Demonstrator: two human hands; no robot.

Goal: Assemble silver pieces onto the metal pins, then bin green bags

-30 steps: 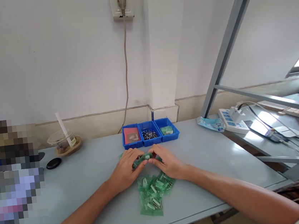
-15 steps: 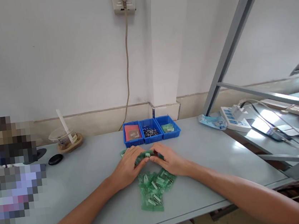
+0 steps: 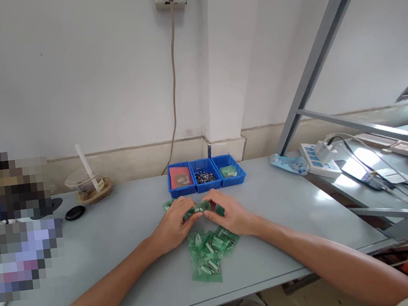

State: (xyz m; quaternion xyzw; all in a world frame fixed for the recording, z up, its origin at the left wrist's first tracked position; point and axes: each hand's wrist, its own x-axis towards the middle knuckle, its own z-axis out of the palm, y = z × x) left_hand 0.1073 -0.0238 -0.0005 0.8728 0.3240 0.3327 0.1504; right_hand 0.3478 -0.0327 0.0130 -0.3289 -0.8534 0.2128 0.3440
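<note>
A green plastic bag (image 3: 202, 207) is held up between both my hands over the table. My left hand (image 3: 177, 223) grips its left side, thumb in front and fingers behind. My right hand (image 3: 230, 215) pinches the right side, its thumb close to the left one. Small pale parts show at the bag's middle; the rest is hidden by my fingers. Just below my hands lies a pile of green bags (image 3: 211, 255) with white wall plugs and screws inside. Another bit of green bag (image 3: 167, 205) peeks out behind my left hand.
Behind my hands stand three blue bins: one with red material (image 3: 181, 177), one with screws (image 3: 205, 176), one with green bags (image 3: 229, 172). A cup (image 3: 85, 179) and black oval object (image 3: 75, 213) are left. A power strip (image 3: 319, 160) and metal post (image 3: 321, 61) stand right.
My hands stay on the green bag, and its upper edge looks more bent between the fingers. The whole view has shifted slightly; the pile and bins lie as before.
</note>
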